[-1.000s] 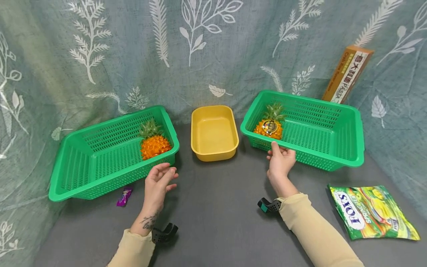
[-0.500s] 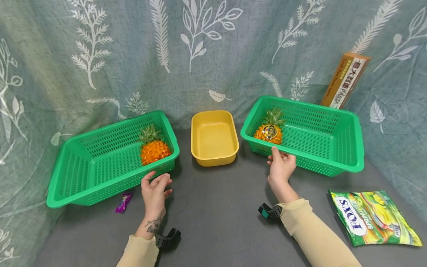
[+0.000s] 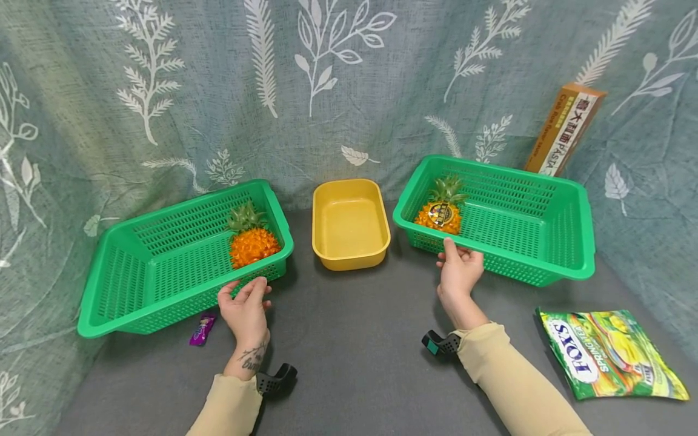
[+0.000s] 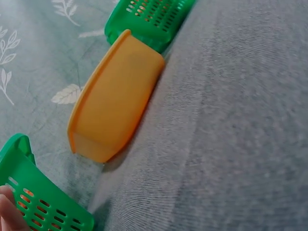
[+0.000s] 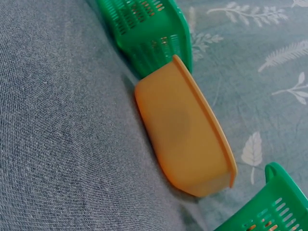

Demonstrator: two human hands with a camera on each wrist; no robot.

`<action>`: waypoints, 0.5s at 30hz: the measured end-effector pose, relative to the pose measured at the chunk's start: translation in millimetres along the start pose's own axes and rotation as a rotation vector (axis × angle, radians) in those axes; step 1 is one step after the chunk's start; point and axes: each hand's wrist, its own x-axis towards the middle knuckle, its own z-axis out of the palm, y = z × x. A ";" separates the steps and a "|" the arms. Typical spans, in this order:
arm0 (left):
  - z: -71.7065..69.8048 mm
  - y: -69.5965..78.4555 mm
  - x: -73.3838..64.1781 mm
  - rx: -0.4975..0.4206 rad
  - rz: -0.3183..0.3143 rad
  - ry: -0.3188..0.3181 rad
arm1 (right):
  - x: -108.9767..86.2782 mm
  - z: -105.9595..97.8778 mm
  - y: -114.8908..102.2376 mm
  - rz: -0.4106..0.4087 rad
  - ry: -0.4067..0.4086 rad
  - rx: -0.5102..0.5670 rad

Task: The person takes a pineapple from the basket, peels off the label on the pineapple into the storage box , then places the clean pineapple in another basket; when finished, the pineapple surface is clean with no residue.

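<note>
A left green basket (image 3: 155, 310) holds an orange pineapple (image 3: 253, 247) with green leaves in its right end. My left hand (image 3: 245, 312) is at that basket's front wall, fingers loosely bent; its contact with the rim is unclear. In the left wrist view, fingertips (image 4: 10, 211) show beside the perforated wall. My right hand (image 3: 460, 275) is at the front of the right green basket (image 3: 523, 260), one digit touching the rim and the others below it. A second pineapple (image 3: 438, 218), bearing a black and gold label, lies inside. Neither hand visibly holds anything.
Between the baskets stands a yellow tub (image 3: 349, 263). A purple wrapped sweet (image 3: 203, 329) lies before the left basket. A Fox's bag (image 3: 611, 354) lies at right; a pasta box (image 3: 565, 129) leans on the curtain behind the right basket.
My left hand has moved left along the front of the left basket, closer to its rim. The right hand stays at its basket. The head view has shifted slightly.
</note>
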 end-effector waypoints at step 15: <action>6.1 -2.4 8.4 0.013 0.013 0.089 | 0.8 0.5 0.7 -0.001 0.007 -0.008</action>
